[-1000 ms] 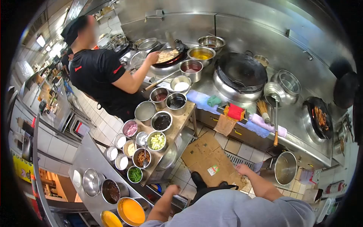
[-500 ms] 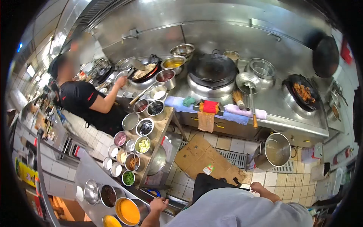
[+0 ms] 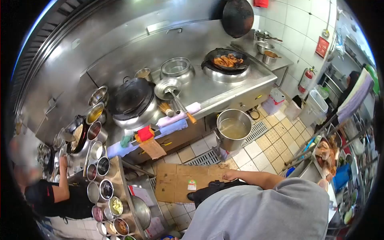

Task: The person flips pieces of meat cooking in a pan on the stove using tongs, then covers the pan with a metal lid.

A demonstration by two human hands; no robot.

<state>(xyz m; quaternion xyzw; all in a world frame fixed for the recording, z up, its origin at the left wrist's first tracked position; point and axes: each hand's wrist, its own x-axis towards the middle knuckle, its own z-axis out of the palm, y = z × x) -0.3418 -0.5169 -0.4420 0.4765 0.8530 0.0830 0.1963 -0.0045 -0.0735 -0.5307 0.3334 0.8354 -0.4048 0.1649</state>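
My right hand (image 3: 231, 175) hangs in front of my body at the end of a bent forearm. Its fingers are loosely curled, and no object shows in them. Below it lie the edge of a flattened cardboard sheet (image 3: 170, 180) and my dark-clothed leg (image 3: 212, 190). A tall steel pot (image 3: 219, 132) of cloudy liquid stands beyond this hand, apart from it. Of my left hand (image 3: 171, 238) only a sliver shows at the bottom edge, near the wooden-topped stand (image 3: 130, 208); its fingers are hidden.
A steel range (image 3: 220, 94) carries a covered wok (image 3: 131, 98), a ladle (image 3: 182, 105) across a strainer, and a wok of browned food (image 3: 228, 61). Left, a co-worker (image 3: 48, 196) stands by ingredient pots. Floor drains (image 3: 204, 158) and a fire extinguisher (image 3: 306, 79) are also here.
My view has turned right, bringing in the tiled wall and right-hand shelves. My left hand has nearly left the view. My right hand now appears over the cardboard's edge.
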